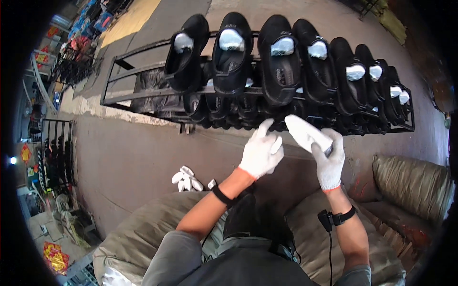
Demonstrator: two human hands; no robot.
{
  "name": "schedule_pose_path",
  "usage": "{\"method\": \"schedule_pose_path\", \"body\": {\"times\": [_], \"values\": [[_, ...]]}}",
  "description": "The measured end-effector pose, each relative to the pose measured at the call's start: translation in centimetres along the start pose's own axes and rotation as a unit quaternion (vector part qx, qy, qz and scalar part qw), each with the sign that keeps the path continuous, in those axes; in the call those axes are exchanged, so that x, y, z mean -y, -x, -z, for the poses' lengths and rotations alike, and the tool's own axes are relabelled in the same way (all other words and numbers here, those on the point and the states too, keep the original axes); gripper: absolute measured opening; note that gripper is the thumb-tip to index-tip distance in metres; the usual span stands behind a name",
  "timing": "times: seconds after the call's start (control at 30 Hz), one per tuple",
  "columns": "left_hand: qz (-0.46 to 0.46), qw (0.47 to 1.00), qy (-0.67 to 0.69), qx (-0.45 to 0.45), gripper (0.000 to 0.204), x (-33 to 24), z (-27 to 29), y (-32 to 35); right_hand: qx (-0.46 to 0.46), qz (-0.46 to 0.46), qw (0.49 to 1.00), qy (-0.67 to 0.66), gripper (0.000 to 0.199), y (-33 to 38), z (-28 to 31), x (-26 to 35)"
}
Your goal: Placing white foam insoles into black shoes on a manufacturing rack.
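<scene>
I count two gloves (259, 155), two wristbands (222, 195), one white insert (303, 133) held, one rack (138, 97) ahead, perhaps eight shoes (280, 94) on top.

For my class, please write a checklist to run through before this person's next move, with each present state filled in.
1. Right hand gripping the white piece: ok.
2. Left hand empty: cannot tell, its fingers are partly curled.
3. Gloves on both hands: ok.
4. Upper black shoes supported by the rack: ok.
5. White piece inside a shoe: not ok, held outside.
6. Lower shoes fully visible: not ok, partly hidden.
</scene>
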State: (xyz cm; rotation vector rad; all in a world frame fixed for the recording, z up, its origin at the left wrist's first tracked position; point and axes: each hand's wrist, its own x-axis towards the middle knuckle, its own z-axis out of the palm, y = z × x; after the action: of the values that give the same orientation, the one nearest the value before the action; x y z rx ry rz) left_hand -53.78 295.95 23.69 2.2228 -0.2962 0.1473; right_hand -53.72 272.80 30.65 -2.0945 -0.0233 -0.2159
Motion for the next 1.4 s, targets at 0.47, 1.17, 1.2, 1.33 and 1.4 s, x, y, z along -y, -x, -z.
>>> {"method": "schedule_pose_path", "body": {"times": [0.47,1.17,1.2,1.33,1.4], "values": [[0.105,0.982,0.15,0.056,0.012,4.1,-2.2,2.4,-0.003,0.066,0.998,0.023,0.042,3.8,-3.3,0.5],[0.399,0.832,0.368,0.116,0.045,-4.3,-7.4,6.7,0.259,0.1,0.939,0.201,0.056,12.8,5.0,0.6],[0.368,0.842,0.381,0.097,0.047,-2.9,-8.7,6.0,0.244,0.111,0.944,0.195,0.057,11.7,5.3,0.6],[0.291,0.888,0.348,0.067,0.05,-2.8,-5.5,-1.5,0.024,0.056,0.996,0.064,0.042,5.7,4.7,-1.6],[0.117,0.986,0.114,-0.042,0.052,1.0,-5.2,-4.6,-0.018,-0.203,0.944,-0.261,0.05,2.7,2.3,-2.3]]}}
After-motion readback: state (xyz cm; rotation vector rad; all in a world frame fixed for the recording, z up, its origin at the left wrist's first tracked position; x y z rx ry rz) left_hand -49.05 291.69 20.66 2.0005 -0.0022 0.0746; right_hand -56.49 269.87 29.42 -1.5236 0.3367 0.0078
